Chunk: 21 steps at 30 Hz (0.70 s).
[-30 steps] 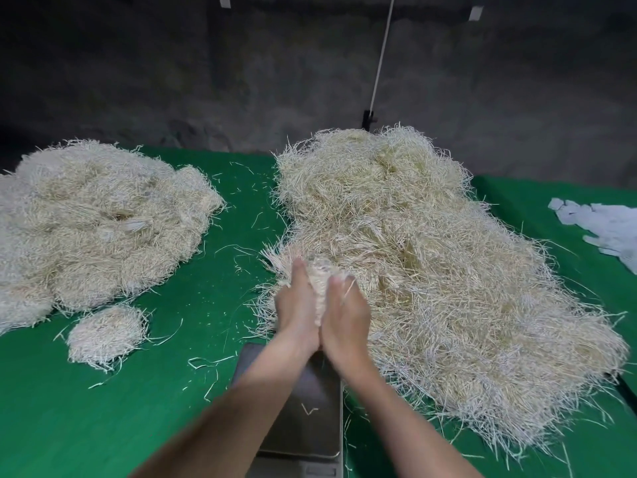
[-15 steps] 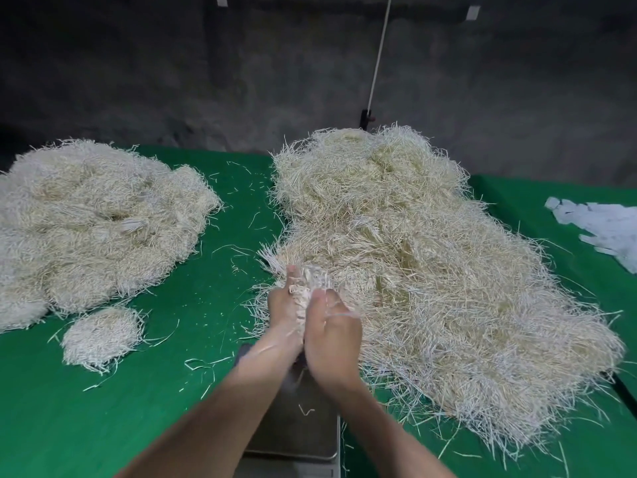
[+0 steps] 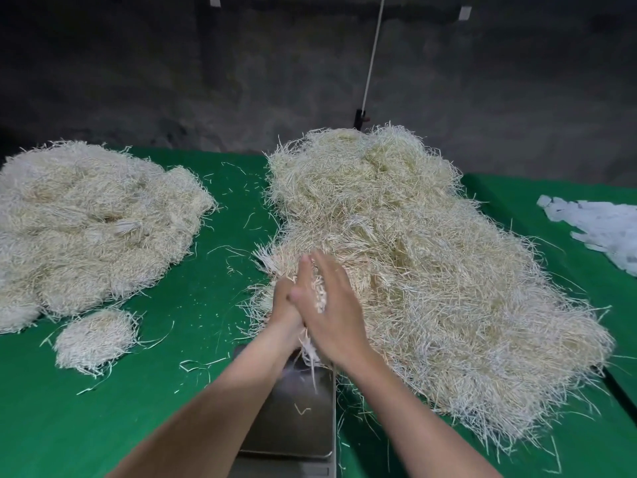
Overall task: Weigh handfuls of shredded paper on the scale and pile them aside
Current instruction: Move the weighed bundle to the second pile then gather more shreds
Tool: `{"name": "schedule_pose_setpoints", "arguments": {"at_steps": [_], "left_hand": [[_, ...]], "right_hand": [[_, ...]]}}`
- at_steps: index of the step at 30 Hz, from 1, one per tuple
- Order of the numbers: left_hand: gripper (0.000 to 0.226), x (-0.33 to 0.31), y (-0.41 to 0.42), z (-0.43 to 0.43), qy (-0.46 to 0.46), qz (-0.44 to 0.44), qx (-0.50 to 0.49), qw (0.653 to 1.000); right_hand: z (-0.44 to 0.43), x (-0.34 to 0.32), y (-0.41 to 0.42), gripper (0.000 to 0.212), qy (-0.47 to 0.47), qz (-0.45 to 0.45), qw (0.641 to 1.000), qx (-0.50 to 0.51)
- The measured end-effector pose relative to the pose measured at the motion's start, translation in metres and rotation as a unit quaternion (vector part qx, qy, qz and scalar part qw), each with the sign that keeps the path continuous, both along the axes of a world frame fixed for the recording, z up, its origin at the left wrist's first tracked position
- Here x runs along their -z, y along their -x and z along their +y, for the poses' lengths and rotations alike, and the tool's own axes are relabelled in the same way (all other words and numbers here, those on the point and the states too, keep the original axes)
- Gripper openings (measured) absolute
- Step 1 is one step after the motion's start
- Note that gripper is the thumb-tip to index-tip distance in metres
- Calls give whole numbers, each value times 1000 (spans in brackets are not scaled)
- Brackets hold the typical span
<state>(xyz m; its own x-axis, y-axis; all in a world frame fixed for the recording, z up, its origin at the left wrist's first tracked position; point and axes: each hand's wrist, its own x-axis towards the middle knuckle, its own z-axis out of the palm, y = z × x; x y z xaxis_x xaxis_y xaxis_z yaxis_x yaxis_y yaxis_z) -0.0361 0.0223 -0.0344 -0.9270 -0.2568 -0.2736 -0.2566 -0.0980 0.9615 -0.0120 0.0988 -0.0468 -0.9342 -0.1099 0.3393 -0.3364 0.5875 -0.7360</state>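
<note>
The left hand (image 3: pixel 282 301) and right hand (image 3: pixel 332 315) are meeting palm to palm just above the far end of the scale (image 3: pixel 296 422), at the near edge of the big loose pile of shredded paper (image 3: pixel 431 288). Neither grip is curling: fingers are lying straight and pointing away from the person, pressing a handful of strands (image 3: pixel 309 350) flat between the palms. The handful's long axis is running along the hands, with one tuft poking out between the fingers and the other hanging down from the heels of the palms towards the steel pan. The right hand is blurring. A single stray strand (image 3: pixel 301 410) is lying on the pan.

The big pile is crowding the scale's right side and far end. On the left of the green worktop (image 3: pixel 193 326), well apart, a broad heap (image 3: pixel 93 229) is sitting with a small round heap (image 3: pixel 94 336) just in front of it. White paper scraps (image 3: pixel 603 232) are lying at the far right edge.
</note>
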Motion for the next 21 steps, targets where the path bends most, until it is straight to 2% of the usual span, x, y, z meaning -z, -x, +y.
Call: {"name": "schedule_pose_setpoints", "arguments": {"at_steps": [2,3,5,6,8,9,11,13,15,17,21], "left_hand": [[80,-5,-6,-2,-140,-59,45,987],[90,-3,-13,0,-167,-35,68,983],[95,0,-35,15,-120,34,77,989],[85,1,-40,23,-122,48,68,989],[53,0,-25,24,-228,15,18,973],[41,-5,-15,15,-226,-1,-20,974],[36,-10,1,-3,-138,-19,-96,986],[35,-5,-2,-6,-94,-11,-103,990],[36,0,-14,9,-75,-9,-92,993],[40,-2,-15,10,-79,-12,-72,994],[31,-17,-12,-2,-143,5,-64,988]], "right_hand": [[5,-1,14,43,76,-5,995,63],[9,-2,19,38,118,-8,987,107],[14,-2,28,28,174,-18,968,178],[11,-2,28,22,185,-14,965,183],[-5,3,15,18,155,3,977,144],[-14,10,5,21,131,17,984,122],[-26,16,-13,23,110,59,988,92],[-21,7,-9,24,120,48,986,102],[-8,-4,3,35,181,9,974,139],[-8,-4,3,41,241,9,958,158],[-29,0,-14,41,199,34,967,157]]}}
